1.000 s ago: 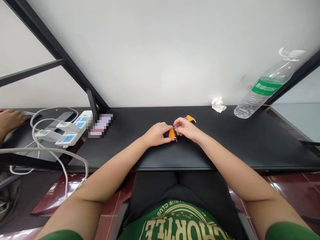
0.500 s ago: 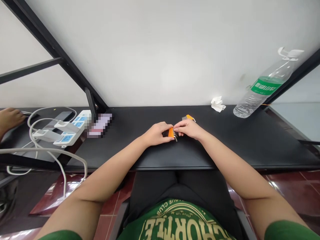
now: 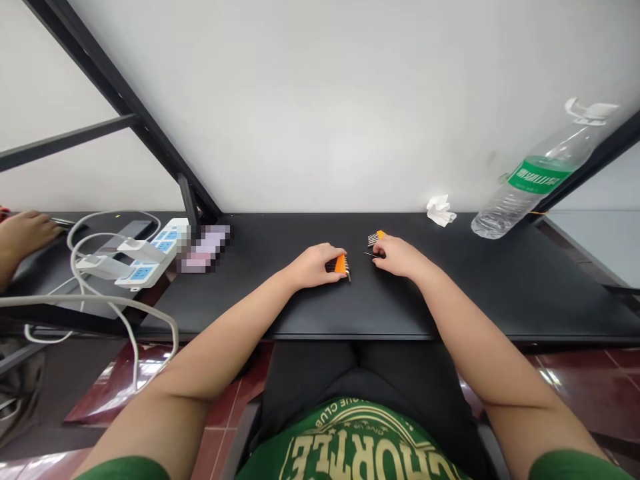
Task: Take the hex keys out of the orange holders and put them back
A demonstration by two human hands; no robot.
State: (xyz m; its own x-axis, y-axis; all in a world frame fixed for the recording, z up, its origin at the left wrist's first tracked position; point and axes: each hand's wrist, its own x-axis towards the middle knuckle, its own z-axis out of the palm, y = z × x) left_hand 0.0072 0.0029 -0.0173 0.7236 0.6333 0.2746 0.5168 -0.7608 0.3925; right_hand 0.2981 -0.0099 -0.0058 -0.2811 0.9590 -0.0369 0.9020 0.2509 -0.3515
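My left hand (image 3: 318,265) is closed around an orange hex key holder (image 3: 341,264), thumb and fingers gripping its sides. Several metal keys stick out of the holder to the right. My right hand (image 3: 399,257), a short way to the right, pinches a thin dark hex key (image 3: 369,254) whose tip points left toward the holder. The rest of that key is hidden by the fingers. Just beyond my right hand lies a second orange holder (image 3: 381,234) with several silver keys, partly covered by the hand.
A crumpled tissue (image 3: 441,210) and a tall clear bottle (image 3: 525,180) stand near the wall on the black table (image 3: 300,313). On the left are a power strip (image 3: 163,250) with white cables, a pixelated flat item (image 3: 205,249) and another person's hand (image 3: 30,230).
My right hand has moved away to the right from the holder, with a thin key now showing in its fingers. My left hand still grips the holder.
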